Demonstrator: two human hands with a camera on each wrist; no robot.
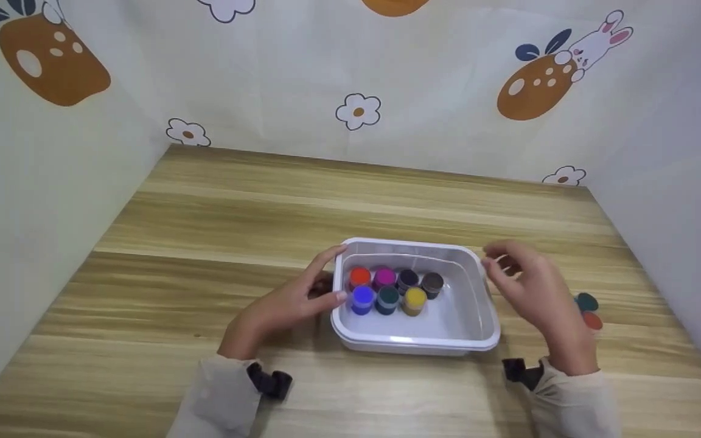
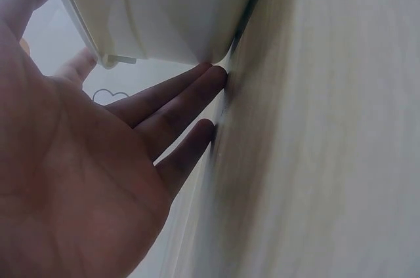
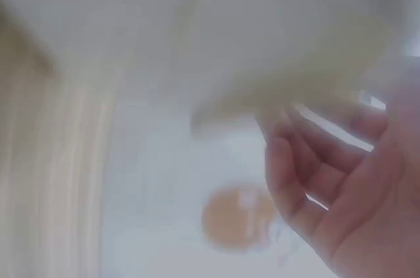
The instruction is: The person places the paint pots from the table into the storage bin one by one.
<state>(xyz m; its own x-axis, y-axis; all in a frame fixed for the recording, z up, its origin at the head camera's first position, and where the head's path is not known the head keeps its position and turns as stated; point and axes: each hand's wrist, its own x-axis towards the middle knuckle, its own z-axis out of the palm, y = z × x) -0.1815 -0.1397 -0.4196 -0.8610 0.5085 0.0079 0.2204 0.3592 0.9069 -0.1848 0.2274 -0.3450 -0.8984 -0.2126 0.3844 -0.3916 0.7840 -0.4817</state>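
A white plastic tub (image 1: 448, 322) stands on the table. Inside, towards its left, sit several small paint pots in two rows, among them a red (image 1: 360, 277), a magenta (image 1: 384, 278), a blue (image 1: 362, 299), a dark green (image 1: 387, 298) and a yellow (image 1: 414, 300) one. My left hand (image 1: 283, 304) touches the tub's left rim with thumb and index finger; in the left wrist view its other fingers (image 2: 180, 117) extend loosely below the rim. My right hand (image 1: 530, 283) hovers at the right rim, fingers loosely bent, fingertips close to the edge. The right wrist view is blurred.
Beside my right wrist, a dark green round piece (image 1: 586, 302) and an orange-red one (image 1: 592, 320) lie on the wooden table (image 1: 235, 207), partly hidden by the arm. Patterned cloth walls (image 1: 289, 67) enclose the back and both sides. Each wrist wears a black strap (image 1: 269, 381).
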